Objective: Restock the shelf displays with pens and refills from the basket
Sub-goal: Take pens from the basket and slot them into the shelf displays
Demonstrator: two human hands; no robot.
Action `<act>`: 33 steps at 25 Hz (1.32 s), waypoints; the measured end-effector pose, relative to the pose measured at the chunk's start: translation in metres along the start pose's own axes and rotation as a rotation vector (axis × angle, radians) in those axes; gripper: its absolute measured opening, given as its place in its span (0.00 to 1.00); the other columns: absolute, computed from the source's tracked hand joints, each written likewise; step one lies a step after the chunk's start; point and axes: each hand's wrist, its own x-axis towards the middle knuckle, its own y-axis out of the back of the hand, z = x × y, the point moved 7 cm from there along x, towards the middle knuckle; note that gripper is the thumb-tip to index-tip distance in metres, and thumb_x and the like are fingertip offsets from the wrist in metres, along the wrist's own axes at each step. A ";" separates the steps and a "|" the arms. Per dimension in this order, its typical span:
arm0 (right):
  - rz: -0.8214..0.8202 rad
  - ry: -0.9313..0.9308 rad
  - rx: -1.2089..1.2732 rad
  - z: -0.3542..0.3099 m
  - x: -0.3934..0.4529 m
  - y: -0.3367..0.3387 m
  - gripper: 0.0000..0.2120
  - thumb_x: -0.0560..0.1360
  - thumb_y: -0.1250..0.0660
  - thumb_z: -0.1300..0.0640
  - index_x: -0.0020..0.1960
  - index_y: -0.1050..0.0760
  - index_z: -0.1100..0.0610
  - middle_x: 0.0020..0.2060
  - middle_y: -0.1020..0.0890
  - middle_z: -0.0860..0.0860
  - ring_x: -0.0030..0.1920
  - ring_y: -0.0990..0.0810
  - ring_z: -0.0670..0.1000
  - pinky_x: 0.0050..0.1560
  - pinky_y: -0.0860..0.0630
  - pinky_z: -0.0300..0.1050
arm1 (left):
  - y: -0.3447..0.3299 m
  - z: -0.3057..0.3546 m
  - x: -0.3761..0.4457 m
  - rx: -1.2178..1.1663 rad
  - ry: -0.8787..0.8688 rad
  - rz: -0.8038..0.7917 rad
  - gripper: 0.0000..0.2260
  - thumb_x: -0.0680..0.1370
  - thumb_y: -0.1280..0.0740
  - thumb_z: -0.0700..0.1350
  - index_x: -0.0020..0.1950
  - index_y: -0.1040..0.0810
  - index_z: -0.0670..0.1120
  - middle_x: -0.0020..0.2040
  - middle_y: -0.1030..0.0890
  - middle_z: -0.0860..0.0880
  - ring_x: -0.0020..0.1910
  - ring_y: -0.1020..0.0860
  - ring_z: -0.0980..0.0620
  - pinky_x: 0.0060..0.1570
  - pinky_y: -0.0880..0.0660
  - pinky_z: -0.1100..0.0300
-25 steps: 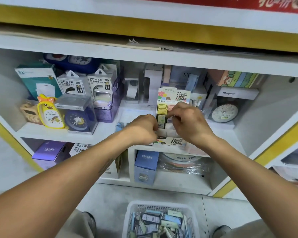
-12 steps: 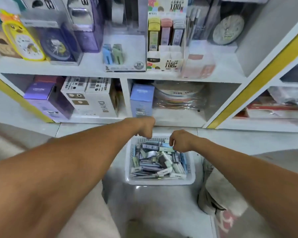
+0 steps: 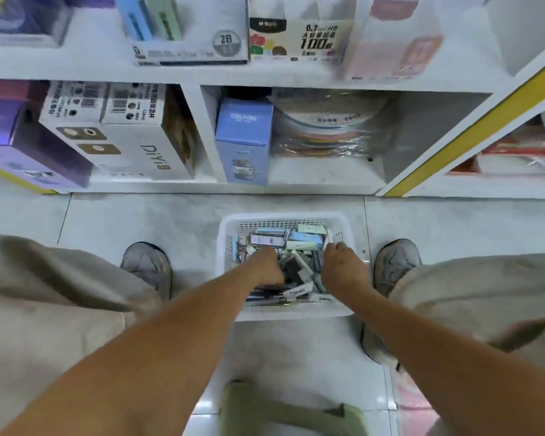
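A white plastic basket [image 3: 296, 311] stands on the floor tiles between my feet, filled with several small pen and refill boxes [image 3: 306, 237] in blue, green and white. My left hand [image 3: 265, 267] reaches down into the middle of the pile, and its fingers are buried among the boxes. Over the right side of the basket, my right hand [image 3: 343, 267] has its fingers curled down onto the boxes; whether it holds one is hidden. The refill display box [image 3: 299, 39] marked 0.7 and 100 sits on the shelf above, partly cut off by the top edge.
The low shelf compartments hold a blue box [image 3: 244, 140], a wrapped stack of round items [image 3: 328, 127], white cartons [image 3: 123, 136] and a purple box [image 3: 13, 143]. A pink display box [image 3: 394, 42] stands beside the refill display. My shoes [image 3: 147, 265] [image 3: 395, 262] flank the basket.
Both hands left the shelf display and dropped to the basket, then went from just above it down into the boxes. The view tilted further down toward the floor.
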 end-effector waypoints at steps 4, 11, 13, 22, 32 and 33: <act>0.021 -0.064 0.044 -0.001 0.010 -0.009 0.21 0.80 0.41 0.58 0.70 0.37 0.66 0.63 0.28 0.62 0.62 0.28 0.60 0.60 0.27 0.51 | -0.037 0.006 0.010 -0.787 0.224 0.011 0.16 0.73 0.25 0.40 0.58 0.24 0.40 0.49 0.19 0.44 0.47 0.19 0.47 0.44 0.20 0.55; 0.130 0.000 -0.142 -0.014 0.013 -0.021 0.16 0.78 0.42 0.58 0.60 0.30 0.67 0.54 0.25 0.63 0.53 0.27 0.61 0.53 0.32 0.54 | -0.066 0.023 0.028 -1.437 0.492 0.211 0.23 0.79 0.35 0.49 0.70 0.34 0.41 0.62 0.23 0.40 0.57 0.22 0.42 0.56 0.23 0.51; 0.123 -0.002 -0.189 -0.016 0.016 -0.024 0.17 0.78 0.42 0.57 0.61 0.31 0.67 0.53 0.24 0.64 0.52 0.26 0.61 0.52 0.31 0.54 | -0.069 0.026 0.028 -1.450 0.504 0.196 0.21 0.82 0.47 0.50 0.72 0.34 0.43 0.64 0.24 0.40 0.59 0.24 0.44 0.59 0.25 0.51; 0.076 -0.091 0.208 -0.008 0.017 -0.032 0.17 0.76 0.34 0.56 0.60 0.33 0.63 0.48 0.19 0.60 0.47 0.19 0.61 0.41 0.28 0.47 | -0.019 -0.011 0.034 -0.788 0.200 0.353 0.23 0.79 0.33 0.40 0.70 0.38 0.39 0.54 0.20 0.46 0.49 0.22 0.49 0.38 0.25 0.62; 0.023 -0.228 0.600 0.005 0.021 -0.043 0.21 0.73 0.26 0.54 0.59 0.31 0.60 0.46 0.18 0.59 0.46 0.19 0.61 0.42 0.24 0.49 | -0.047 -0.019 0.017 -1.212 0.408 0.473 0.24 0.65 0.19 0.41 0.54 0.29 0.44 0.42 0.22 0.51 0.37 0.21 0.53 0.24 0.28 0.68; 0.022 -0.226 0.621 0.004 0.020 -0.045 0.19 0.72 0.26 0.56 0.58 0.31 0.59 0.44 0.18 0.58 0.45 0.19 0.60 0.41 0.24 0.49 | -0.052 -0.015 0.018 -1.235 0.418 0.458 0.20 0.66 0.19 0.40 0.52 0.25 0.44 0.41 0.20 0.49 0.35 0.20 0.52 0.21 0.28 0.67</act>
